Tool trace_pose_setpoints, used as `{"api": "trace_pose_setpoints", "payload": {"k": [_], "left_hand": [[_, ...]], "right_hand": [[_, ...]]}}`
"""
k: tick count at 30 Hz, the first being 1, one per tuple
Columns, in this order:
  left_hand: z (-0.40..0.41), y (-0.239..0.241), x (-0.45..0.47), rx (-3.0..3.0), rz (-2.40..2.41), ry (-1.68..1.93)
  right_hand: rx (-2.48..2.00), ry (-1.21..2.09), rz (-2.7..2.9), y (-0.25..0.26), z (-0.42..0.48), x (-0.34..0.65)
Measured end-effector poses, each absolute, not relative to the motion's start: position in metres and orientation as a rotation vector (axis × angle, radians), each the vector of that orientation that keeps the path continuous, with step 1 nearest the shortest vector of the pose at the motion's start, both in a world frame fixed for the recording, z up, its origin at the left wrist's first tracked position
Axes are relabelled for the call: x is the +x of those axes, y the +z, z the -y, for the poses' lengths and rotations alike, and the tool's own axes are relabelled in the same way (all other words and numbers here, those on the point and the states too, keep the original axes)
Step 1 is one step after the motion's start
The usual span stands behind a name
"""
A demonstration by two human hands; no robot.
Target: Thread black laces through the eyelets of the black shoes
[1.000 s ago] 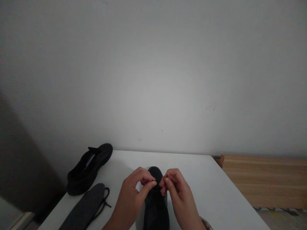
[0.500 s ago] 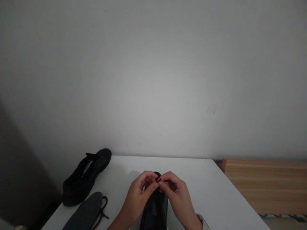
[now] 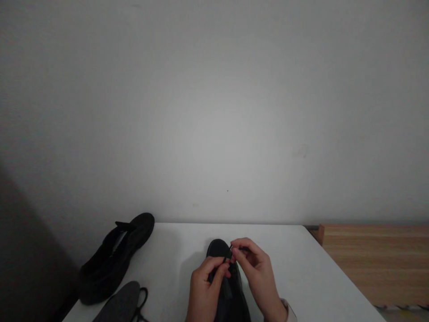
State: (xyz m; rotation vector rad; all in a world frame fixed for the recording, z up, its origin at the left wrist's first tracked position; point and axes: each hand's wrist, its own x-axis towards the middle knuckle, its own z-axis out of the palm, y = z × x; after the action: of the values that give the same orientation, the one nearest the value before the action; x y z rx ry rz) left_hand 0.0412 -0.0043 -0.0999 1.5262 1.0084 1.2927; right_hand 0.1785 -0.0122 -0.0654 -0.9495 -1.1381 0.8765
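Middle shoe (image 3: 232, 295) newly aslant, wall (image 3: 214, 112) behind table (image 3: 308, 273)

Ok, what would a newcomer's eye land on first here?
Probably the left hand and right hand at lower centre, close together over a black shoe, apparently pinching a thin black lace. Next, the second black shoe at the left of the white table, with a grey insole nearer the camera, cut off by the picture's bottom edge.
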Motion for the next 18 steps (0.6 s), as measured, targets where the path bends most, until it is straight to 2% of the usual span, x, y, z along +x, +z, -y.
{"api": "trace_pose_setpoints", "payload": {"k": [5,11,18], "left_hand": [[-0.004,-0.112,0.046,1.450,-0.950,1.236],[-0.006,-0.113,0.032,1.898,-0.812,1.197],[-0.004,-0.102,0.018,2.048,-0.772,1.133]], "right_hand": [[-0.781,0.967,1.096,-0.080,0.015,0.193],[-0.550,1.219,1.027,-0.097,0.018,0.177],[-0.669,1.119,0.991,-0.096,0.027,0.150]]}}
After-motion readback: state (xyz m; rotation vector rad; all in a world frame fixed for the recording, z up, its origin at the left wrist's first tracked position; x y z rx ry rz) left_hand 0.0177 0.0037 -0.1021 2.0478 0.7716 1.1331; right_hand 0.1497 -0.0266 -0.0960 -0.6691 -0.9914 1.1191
